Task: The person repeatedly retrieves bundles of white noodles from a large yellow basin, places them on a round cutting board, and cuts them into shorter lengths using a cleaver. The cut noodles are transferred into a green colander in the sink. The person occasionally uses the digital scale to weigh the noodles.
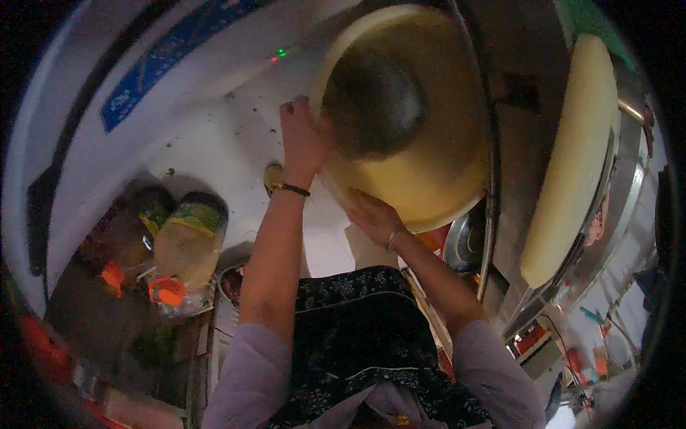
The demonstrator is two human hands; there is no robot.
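Observation:
A large round yellowish basin (445, 193) is tilted in front of me, its open side facing up towards my view. A dark rounded patch shows inside it; I cannot tell whether that is contents or shadow. My left hand (306, 138) is at the basin's left rim with its fingers curled, and a dark band circles the wrist. My right hand (376, 219) lies against the lower rim, fingers pointing up and to the left, with a thin bracelet at the wrist. The hands appear to hold the basin between them, though the exact grip is blurred.
Large bottles (187, 252) with orange caps stand at left, near a bowl (231, 283). Scraps dot the white floor (225, 145). A thick pale rounded slab (573, 161) stands at right. Behind my right arm is a metal pan (460, 244). A dark pole (490, 177) passes beside the basin.

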